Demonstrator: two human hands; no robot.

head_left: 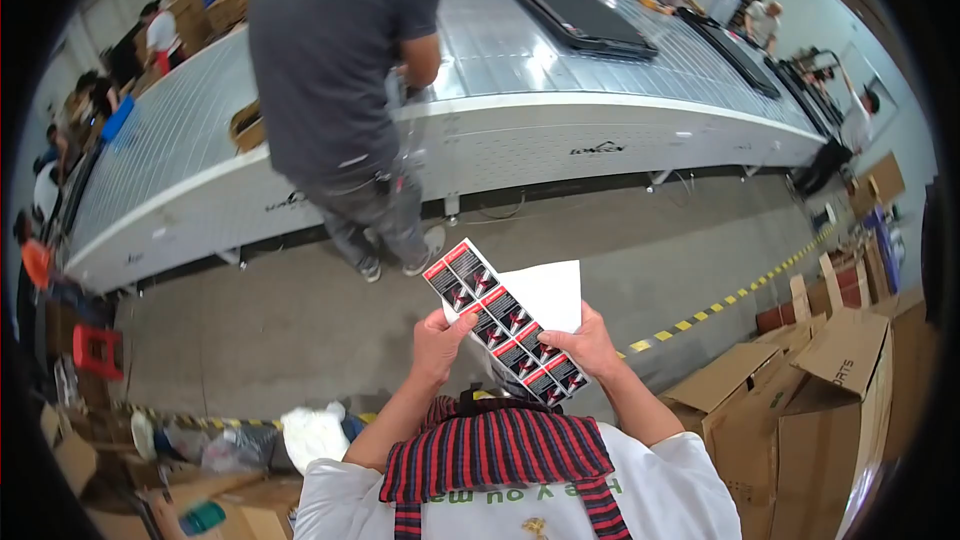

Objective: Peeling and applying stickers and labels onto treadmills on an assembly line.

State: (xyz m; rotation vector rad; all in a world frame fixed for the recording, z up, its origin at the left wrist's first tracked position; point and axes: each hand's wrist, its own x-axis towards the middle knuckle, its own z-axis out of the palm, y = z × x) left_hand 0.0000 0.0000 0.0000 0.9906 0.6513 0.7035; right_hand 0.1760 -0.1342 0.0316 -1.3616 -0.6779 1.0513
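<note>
Label sheet (505,322), two columns of red-black-white stickers, sits chest-high in front of the person, above the concrete floor (300,310); every visible slot looks filled, so by my reading peeling has not begun, though the lower end is partly hidden by fingers. Left hand (438,342) pinches the sheet's left edge, thumb on a sticker near the middle; right hand (588,345) closes its grip on the lower right end, with a blank white sheet (548,292) behind. Beyond stands a person in a grey shirt (340,50) at the long conveyor (560,130) carrying dark flat panels (580,12); open cartons (830,380) to the right.
</note>
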